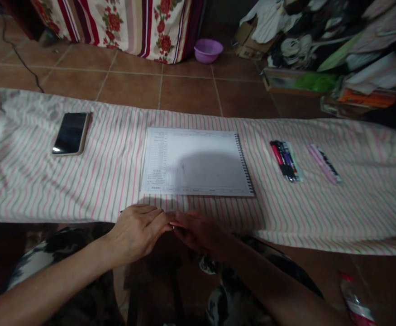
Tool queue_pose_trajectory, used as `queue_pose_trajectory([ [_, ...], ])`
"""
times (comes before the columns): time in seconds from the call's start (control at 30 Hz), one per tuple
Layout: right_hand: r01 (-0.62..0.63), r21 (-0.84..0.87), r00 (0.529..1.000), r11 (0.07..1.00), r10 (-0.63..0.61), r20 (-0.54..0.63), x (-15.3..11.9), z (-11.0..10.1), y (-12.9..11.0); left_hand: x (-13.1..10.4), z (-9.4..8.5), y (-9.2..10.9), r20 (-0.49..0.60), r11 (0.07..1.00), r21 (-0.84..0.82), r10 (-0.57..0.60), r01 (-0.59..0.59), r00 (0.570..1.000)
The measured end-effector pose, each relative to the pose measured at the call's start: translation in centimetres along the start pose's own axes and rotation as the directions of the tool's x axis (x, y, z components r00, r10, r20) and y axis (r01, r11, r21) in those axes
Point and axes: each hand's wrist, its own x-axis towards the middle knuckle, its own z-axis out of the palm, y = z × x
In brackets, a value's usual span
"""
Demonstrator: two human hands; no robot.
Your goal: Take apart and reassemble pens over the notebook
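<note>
My left hand (pixel 139 232) and my right hand (pixel 198 230) meet at the near edge of the striped cloth (pixel 116 181), fingers closed around something small and pinkish whose shape is mostly hidden. A dark tip pokes out beside my left hand. Just beyond them lies a spiral-bound notebook (pixel 204 165), its printed white page facing up and its spiral on the right. A bundle of pens (pixel 285 160) rests to the right of the notebook, with a pink pen group (pixel 325 164) farther right. On the left lies a phone (pixel 70 133), screen up.
Beyond the cloth, a tiled floor (pixel 133 86) holds a purple basin (pixel 207 50) and, at the back right, cardboard boxes and piled items. A floral curtain (pixel 133 27) hangs behind. A bottle (pixel 356 301) is at the lower right.
</note>
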Motion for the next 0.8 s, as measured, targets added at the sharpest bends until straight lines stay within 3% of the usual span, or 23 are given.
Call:
queue_pose_trajectory([
  [0.1, 0.152, -0.273, 0.969, 0.950, -0.198, -0.149, -0.1, -0.3, -0.4, 0.5, 0.1, -0.3, 0.005, 0.989, -0.121, -0.080, 0.080, 0.997],
  [0.13, 0.203, -0.427, 0.924, 0.881, -0.318, -0.215, -0.2, -0.4, -0.5, 0.7, 0.0, -0.5, 0.004, 0.982, -0.151, -0.114, 0.114, 0.993],
  [0.2, 0.226, -0.558, 0.862, 0.799, -0.431, -0.268, -0.3, -0.6, -0.3, 1.2, -0.5, -0.8, 0.009, 0.959, -0.195, -0.205, 0.203, 0.979],
  [0.3, 0.241, -0.791, 0.755, 0.563, -0.620, -0.211, -0.4, -0.9, 0.0, 1.8, -1.1, -1.2, 0.069, 0.907, -0.254, -0.330, 0.336, 0.942],
  [0.37, 0.232, -0.867, 0.722, 0.442, -0.676, -0.152, -0.3, -1.2, 0.3, 2.0, -1.2, -1.4, 0.112, 0.881, -0.284, -0.360, 0.377, 0.926],
  [0.43, 0.210, -0.897, 0.707, 0.389, -0.694, -0.135, -0.3, -1.4, 0.3, 2.0, -1.0, -1.4, 0.139, 0.875, -0.298, -0.357, 0.383, 0.924],
  [0.6, 0.249, -0.890, 0.711, 0.382, -0.696, -0.100, -1.0, -1.3, 0.1, 1.5, -0.6, -1.2, 0.088, 0.918, -0.272, -0.274, 0.288, 0.958],
  [0.7, 0.308, -0.839, 0.712, 0.449, -0.694, -0.110, -1.5, -0.8, 0.2, 1.1, -0.7, -0.9, 0.015, 0.965, -0.208, -0.161, 0.161, 0.987],
  [0.8, 0.312, -0.765, 0.755, 0.563, -0.636, -0.160, -1.6, -0.1, 0.5, 0.8, -0.9, -0.5, -0.025, 0.993, -0.107, -0.056, 0.053, 0.998],
])
